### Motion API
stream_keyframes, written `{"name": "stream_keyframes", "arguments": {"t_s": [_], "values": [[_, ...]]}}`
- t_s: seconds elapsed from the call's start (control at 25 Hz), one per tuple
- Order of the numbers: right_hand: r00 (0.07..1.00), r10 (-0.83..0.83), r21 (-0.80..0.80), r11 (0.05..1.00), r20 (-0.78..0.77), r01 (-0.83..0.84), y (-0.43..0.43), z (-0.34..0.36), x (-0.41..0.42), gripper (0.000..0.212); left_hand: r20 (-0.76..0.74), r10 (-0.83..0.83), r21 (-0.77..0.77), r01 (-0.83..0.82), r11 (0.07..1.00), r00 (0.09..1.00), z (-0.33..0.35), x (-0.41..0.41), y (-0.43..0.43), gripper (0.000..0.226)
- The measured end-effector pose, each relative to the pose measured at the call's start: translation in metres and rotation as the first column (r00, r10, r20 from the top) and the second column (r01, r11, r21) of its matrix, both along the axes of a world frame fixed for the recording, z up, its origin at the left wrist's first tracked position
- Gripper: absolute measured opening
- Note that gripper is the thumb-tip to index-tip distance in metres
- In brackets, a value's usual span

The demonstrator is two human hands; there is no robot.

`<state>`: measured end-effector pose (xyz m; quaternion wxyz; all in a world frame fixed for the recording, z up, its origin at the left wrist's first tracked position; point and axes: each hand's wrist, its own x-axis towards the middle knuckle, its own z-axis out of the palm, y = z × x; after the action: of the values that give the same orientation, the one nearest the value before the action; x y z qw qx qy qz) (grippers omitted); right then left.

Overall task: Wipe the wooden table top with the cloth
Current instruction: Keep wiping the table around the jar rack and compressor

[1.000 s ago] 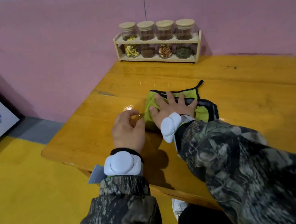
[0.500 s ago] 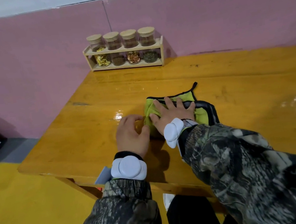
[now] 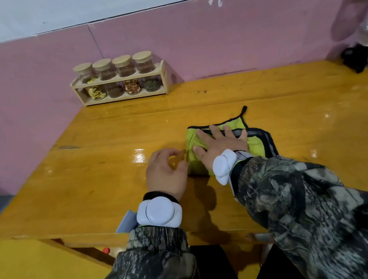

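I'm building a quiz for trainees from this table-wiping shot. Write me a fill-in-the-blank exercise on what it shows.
1. The right hand lies flat on the green cloth, whose edging is ___.
2. The wooden rack by the wall holds ___ jars.
3. The lower wall behind the table is painted ___.

Missing words: black; four; pink.

Table top (image 3: 267, 93): glossy varnished wood; I see glare just beyond my left hand (image 3: 166, 173).
Cloth (image 3: 257, 147): soft matt fabric under my right hand (image 3: 221, 143).
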<state>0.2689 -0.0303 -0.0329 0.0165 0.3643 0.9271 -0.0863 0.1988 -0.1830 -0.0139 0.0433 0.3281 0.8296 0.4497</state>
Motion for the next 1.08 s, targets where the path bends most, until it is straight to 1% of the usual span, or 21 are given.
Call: {"name": "stream_keyframes", "arguments": {"t_s": [0.16,0.4,0.56,0.76,0.96,1.08], "values": [[1.000,0.002,0.009,1.000,0.026,-0.002,0.021,0.002,0.022,0.067,0.041,-0.032,-0.015,0.032,0.999,0.999,0.000,0.021,0.016,0.019],[1.000,-0.013,0.014,1.000,0.001,0.013,0.054,0.000,0.059,0.066,0.105,-0.092,-0.017,0.094,0.995,0.990,0.003,0.057,0.046,0.016],[1.000,-0.030,0.030,0.999,-0.001,0.030,0.076,0.001,0.084,0.066,0.149,-0.122,0.015,0.121,0.993,0.981,0.002,0.079,0.069,0.016],[0.997,-0.078,-0.017,0.997,0.001,0.078,0.110,0.000,0.114,0.064,0.196,-0.191,0.040,0.186,0.982,0.962,-0.002,0.107,0.102,0.017],[0.993,-0.120,0.006,0.993,-0.003,0.120,0.139,-0.005,0.146,0.066,0.218,-0.249,0.075,0.238,0.968,0.944,0.001,0.132,0.134,0.018],[0.991,-0.134,0.017,0.991,0.001,0.134,0.157,-0.007,0.167,0.069,0.230,-0.275,0.064,0.267,0.962,0.934,0.001,0.146,0.152,0.018]]}}
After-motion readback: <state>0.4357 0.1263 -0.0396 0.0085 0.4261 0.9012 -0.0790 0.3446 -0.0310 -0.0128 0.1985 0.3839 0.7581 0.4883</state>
